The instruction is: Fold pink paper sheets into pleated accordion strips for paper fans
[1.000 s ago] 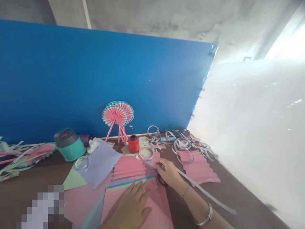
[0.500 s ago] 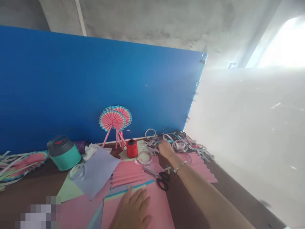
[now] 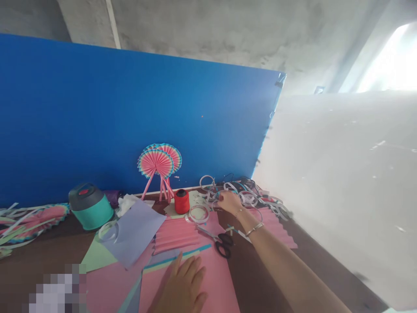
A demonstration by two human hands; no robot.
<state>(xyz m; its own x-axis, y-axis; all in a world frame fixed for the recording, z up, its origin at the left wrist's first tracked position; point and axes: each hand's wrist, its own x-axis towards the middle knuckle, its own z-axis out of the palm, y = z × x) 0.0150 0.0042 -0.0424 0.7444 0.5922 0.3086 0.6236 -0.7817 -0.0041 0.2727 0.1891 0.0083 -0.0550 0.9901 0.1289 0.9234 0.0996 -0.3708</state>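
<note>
My left hand [image 3: 184,282] lies flat, fingers stretched out, on a pink paper sheet [image 3: 216,282] that has blue and pale-green strips along its top edge. My right hand [image 3: 230,202] reaches to the back of the table, at a pile of curled paper strips [image 3: 248,198]. Its fingers are bent together at the strips; whatever they hold is too small to make out. Black-handled scissors [image 3: 222,244] lie between my hands, their blades on pleated pink paper [image 3: 176,234]. A red thread spool [image 3: 181,201] stands behind, beside a white tape ring [image 3: 199,214].
Two round pleated fans [image 3: 156,163] lean against a blue panel [image 3: 97,117]. A teal and grey container [image 3: 91,208] stands left of a lilac sheet [image 3: 137,234]. Another fan with loose strips [image 3: 35,221] lies far left. A white wall [image 3: 342,174] rises on the right.
My right hand has shifted slightly to the right at the strips, and its forearm has moved right too. My left hand stays on the pink sheet. The view has shifted a little.
</note>
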